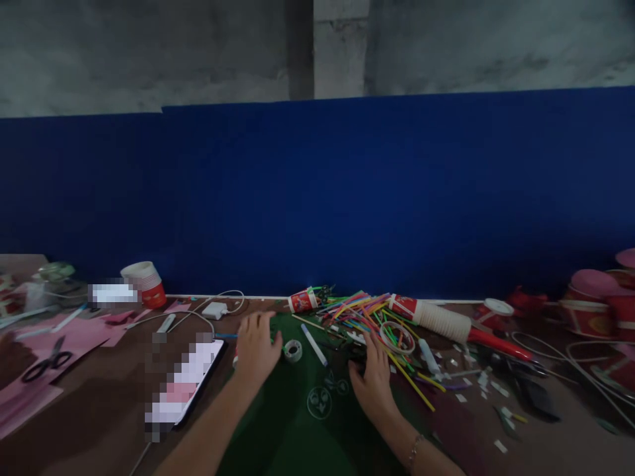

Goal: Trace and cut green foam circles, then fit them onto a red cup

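Note:
My left hand curls palm-down over a red and white paper cup, of which only a sliver shows at the hand's left side. Just right of its thumb stands a roll of tape. My right hand rests near the straw pile, fingers stretched forward and thumb apart. Something dark lies by its thumb, too dim to name. Between the hands, a white marker pen lies on the green mat. Colourful straws are heaped beyond my right hand, beside a tipped red paper cup.
A stack of paper cups lies on its side at the right, near a red-handled tool. Paper scraps litter that side. At the left are a phone, a charger, black scissors and pink paper. A blue partition stands behind.

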The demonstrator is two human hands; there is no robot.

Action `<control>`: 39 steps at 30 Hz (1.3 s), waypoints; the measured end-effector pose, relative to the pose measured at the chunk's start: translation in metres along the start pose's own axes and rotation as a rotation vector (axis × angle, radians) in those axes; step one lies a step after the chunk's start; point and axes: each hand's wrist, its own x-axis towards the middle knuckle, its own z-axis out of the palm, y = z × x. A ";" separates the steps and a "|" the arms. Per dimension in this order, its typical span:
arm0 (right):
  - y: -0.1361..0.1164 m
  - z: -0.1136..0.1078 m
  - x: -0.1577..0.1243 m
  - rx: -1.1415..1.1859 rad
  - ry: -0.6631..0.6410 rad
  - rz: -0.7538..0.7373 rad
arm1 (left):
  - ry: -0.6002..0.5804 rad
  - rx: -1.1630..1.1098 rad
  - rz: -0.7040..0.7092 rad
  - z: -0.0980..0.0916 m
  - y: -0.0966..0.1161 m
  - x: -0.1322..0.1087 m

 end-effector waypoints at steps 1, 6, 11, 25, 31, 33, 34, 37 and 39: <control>-0.001 -0.001 0.000 0.002 -0.006 0.001 | -0.024 0.111 -0.030 -0.004 -0.009 0.006; 0.001 0.000 0.001 -0.020 -0.044 0.020 | -0.260 0.296 -0.100 -0.002 -0.043 0.015; 0.001 -0.001 0.001 -0.020 -0.061 0.037 | -0.368 0.225 -0.128 0.013 -0.049 0.013; -0.007 -0.006 0.003 0.026 -0.081 0.057 | -0.497 -0.017 -0.335 0.000 -0.047 0.011; -0.010 -0.008 0.004 0.056 -0.087 0.044 | -0.328 -0.183 -0.282 -0.009 -0.003 0.018; -0.011 -0.009 0.004 0.063 -0.082 0.030 | -0.334 -0.256 -0.240 -0.003 0.015 0.020; -0.011 -0.010 0.004 0.069 -0.085 0.022 | -0.365 -0.307 -0.218 0.001 0.025 0.020; -0.013 -0.013 0.003 0.123 -0.130 -0.002 | -0.407 -0.408 -0.204 0.011 0.055 0.025; -0.014 -0.015 0.003 0.183 -0.172 -0.011 | -0.356 -0.399 -0.192 0.015 0.074 0.028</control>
